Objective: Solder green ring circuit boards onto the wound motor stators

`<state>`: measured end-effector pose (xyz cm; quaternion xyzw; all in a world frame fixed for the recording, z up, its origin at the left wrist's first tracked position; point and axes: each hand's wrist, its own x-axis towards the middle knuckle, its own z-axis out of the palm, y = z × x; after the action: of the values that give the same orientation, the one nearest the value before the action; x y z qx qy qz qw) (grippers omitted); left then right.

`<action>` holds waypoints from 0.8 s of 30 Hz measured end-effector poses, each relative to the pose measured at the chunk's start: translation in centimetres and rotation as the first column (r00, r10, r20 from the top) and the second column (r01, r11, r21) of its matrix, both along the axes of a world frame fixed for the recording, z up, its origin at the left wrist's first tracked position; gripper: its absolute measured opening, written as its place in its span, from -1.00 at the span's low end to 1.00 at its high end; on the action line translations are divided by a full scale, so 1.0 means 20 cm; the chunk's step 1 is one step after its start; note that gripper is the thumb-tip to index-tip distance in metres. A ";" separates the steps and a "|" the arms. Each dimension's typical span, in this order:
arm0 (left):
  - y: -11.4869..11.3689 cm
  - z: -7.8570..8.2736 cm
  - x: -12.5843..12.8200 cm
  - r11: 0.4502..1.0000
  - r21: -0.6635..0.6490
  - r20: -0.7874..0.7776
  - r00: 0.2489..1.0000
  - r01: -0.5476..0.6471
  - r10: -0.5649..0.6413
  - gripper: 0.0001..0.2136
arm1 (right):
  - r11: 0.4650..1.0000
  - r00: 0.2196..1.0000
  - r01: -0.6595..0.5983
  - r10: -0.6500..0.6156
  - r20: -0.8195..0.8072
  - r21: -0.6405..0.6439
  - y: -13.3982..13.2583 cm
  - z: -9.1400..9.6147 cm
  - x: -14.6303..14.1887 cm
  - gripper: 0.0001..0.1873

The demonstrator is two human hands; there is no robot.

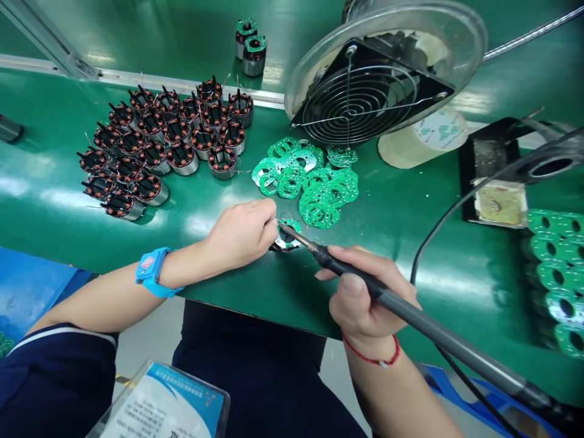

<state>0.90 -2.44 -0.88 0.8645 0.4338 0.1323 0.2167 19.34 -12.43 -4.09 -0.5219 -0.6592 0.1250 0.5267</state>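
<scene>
My right hand (365,295) grips a dark soldering iron (410,316), its tip resting on a motor stator with a green ring board (288,236) near the table's front edge. My left hand (241,234) is closed in a pinch beside that stator, holding what looks like a thin solder wire at the iron's tip. A blue wrist strap (152,272) circles my left wrist, a red thread bracelet (371,356) the right.
Several copper-wound stators (159,143) stand grouped at the back left. A heap of green ring boards (310,179) lies behind my hands, more at the right edge (559,274). A tilted fan (374,91), a tape roll (426,140) and an iron stand with sponge (499,201) sit at the back right.
</scene>
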 end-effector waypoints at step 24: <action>-0.02 0.01 -0.03 0.980 -0.160 -0.045 0.993 -0.116 0.110 -0.73 | 0.958 0.970 -0.008 0.077 0.231 -0.285 0.13 0.05 -0.11 -0.51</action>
<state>0.34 -2.79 -0.71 0.8202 0.4954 0.0932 0.2705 17.15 -9.76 -3.08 -0.5884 -0.7045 0.1653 0.3607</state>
